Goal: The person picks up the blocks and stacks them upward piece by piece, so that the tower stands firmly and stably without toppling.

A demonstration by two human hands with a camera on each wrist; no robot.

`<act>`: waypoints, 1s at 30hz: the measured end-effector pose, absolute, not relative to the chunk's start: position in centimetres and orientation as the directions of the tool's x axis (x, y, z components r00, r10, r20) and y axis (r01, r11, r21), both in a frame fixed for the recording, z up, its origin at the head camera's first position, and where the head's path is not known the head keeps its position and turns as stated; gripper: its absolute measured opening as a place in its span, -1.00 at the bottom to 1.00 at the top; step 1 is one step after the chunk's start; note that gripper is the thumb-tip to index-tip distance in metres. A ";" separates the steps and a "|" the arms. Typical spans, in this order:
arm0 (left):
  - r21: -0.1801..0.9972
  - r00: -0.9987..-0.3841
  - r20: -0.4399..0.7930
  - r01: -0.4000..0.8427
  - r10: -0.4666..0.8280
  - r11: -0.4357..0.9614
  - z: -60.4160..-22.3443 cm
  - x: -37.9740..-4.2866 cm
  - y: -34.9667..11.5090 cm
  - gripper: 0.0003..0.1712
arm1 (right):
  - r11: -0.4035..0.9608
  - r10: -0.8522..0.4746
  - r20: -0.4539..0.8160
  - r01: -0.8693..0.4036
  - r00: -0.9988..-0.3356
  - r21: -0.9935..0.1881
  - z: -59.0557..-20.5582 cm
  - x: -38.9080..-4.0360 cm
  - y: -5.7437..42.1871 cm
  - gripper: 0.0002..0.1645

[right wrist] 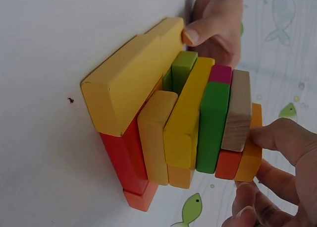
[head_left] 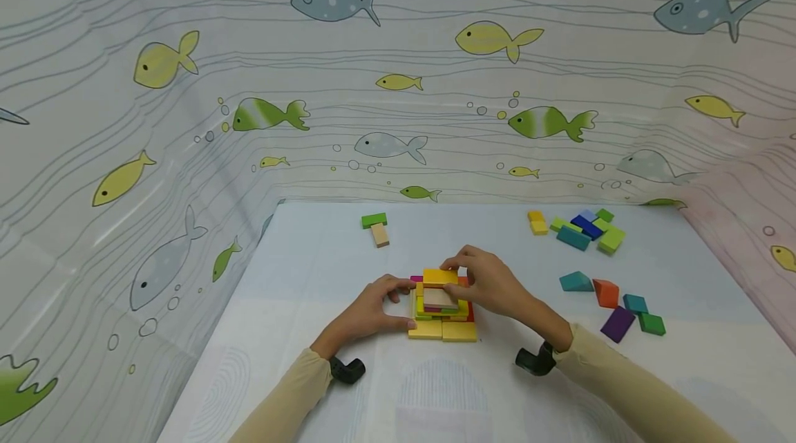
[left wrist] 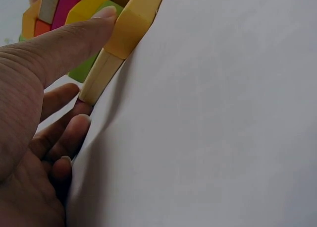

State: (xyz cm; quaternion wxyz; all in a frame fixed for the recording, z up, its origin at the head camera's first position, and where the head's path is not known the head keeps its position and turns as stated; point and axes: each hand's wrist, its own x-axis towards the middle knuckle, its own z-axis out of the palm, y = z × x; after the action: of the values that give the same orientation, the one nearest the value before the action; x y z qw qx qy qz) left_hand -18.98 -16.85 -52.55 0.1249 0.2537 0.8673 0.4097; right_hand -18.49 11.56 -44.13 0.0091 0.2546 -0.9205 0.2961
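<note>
A layered stack of coloured wooden blocks (head_left: 442, 330) stands on the table, with pale yellow blocks (right wrist: 124, 73) along the front of its base. My right hand (head_left: 491, 284) pinches an orange-yellow block (head_left: 439, 277) at the top, thumb in front and fingers behind. Just before it lies a natural wood block (right wrist: 238, 105), with a green block (right wrist: 213, 128) in the layer below. At the stack's left side is my left hand (head_left: 373, 308), its thumb (left wrist: 84, 41) stretched to the front yellow block and its other fingers toward the back left corner.
Behind the stack to the left lie a green block (head_left: 374, 220) and a wooden block (head_left: 380, 235). At the back right are two yellow blocks (head_left: 537, 222) and a pile of green and blue blocks (head_left: 586, 229). Teal, orange and purple blocks (head_left: 618, 324) are scattered at right.
</note>
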 end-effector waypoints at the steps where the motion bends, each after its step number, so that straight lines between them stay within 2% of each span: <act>1: 0.774 -0.840 -0.009 0.338 0.543 0.535 -52.5 -19.0 -16.8 -0.16 | 0.693 -0.461 0.168 -0.471 -0.871 -0.545 -44.2 -18.5 11.6 -0.62; 6: 0.774 -0.837 -0.010 0.340 0.548 0.535 -52.5 -19.1 -16.8 -0.17 | 0.670 -0.431 0.210 -0.467 -0.878 -0.576 -44.4 -19.1 12.8 -0.56; 10: 0.773 -0.836 -0.007 0.344 0.549 0.533 -52.5 -19.1 -16.8 -0.16 | 0.691 -0.360 0.243 -0.432 -0.901 -0.579 -44.8 -20.6 15.2 -0.60; 17: 0.767 -0.840 -0.013 0.340 0.542 0.545 -52.3 -18.9 -16.8 -0.15 | 0.746 -0.177 0.177 -0.250 -0.968 -0.617 -46.4 -24.0 21.7 -0.65; 24: 0.762 -0.839 -0.015 0.343 0.544 0.550 -52.4 -19.0 -16.8 -0.14 | 0.823 -0.009 0.202 -0.122 -0.979 -0.555 -48.0 -26.1 27.9 -0.61; 30: 0.761 -0.840 -0.022 0.337 0.542 0.554 -52.4 -19.0 -16.9 -0.14 | 0.837 0.130 0.091 0.060 -0.987 -0.544 -48.2 -26.1 31.0 -0.55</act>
State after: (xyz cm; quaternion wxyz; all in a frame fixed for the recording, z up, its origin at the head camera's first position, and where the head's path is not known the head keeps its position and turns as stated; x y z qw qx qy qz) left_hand -19.04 -16.88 -52.36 0.1281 0.2520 0.8721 0.3994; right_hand -26.10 31.02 -48.23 0.0623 -0.0495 -0.9564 0.2811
